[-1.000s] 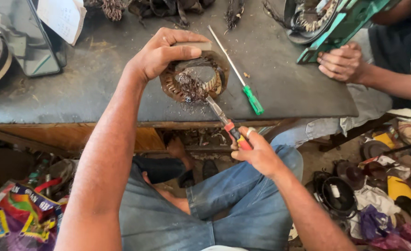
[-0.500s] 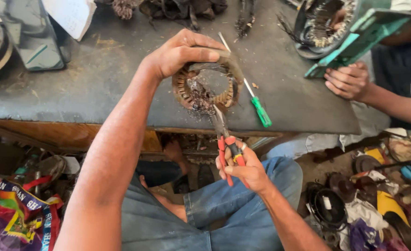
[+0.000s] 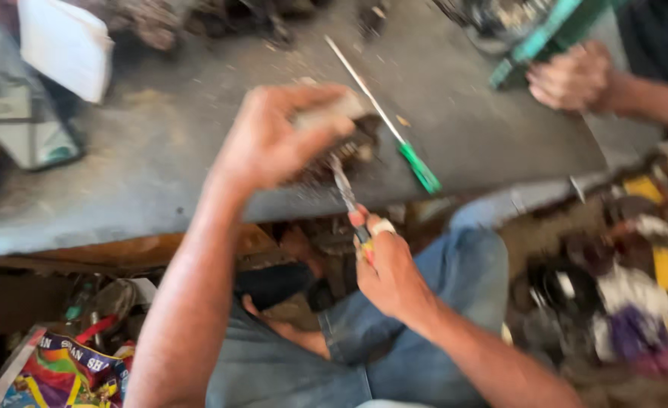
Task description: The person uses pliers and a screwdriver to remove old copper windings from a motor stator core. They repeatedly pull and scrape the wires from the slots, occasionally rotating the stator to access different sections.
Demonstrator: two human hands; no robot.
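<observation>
My left hand (image 3: 277, 136) grips a round motor stator with copper windings (image 3: 349, 155) at the near edge of the grey workbench (image 3: 168, 159). The hand covers most of the stator. My right hand (image 3: 387, 272) holds red-handled pliers (image 3: 347, 195) just below the bench edge, their jaws pointing up into the windings. A green-handled screwdriver (image 3: 413, 162) lies on the bench just right of the stator. The whole view is blurred by motion.
Another person's hand (image 3: 572, 75) rests at the far right of the bench beside a green frame (image 3: 545, 38). A white sheet (image 3: 66, 45) and grey casing (image 3: 17, 113) sit at the left. Colourful bags (image 3: 69, 370) and cluttered parts (image 3: 621, 279) lie on the floor.
The camera has swung and the view has blurred. My left hand has kept its grip on the stator while my right hand with the pliers stays at the windings, slightly closer to the bench edge.
</observation>
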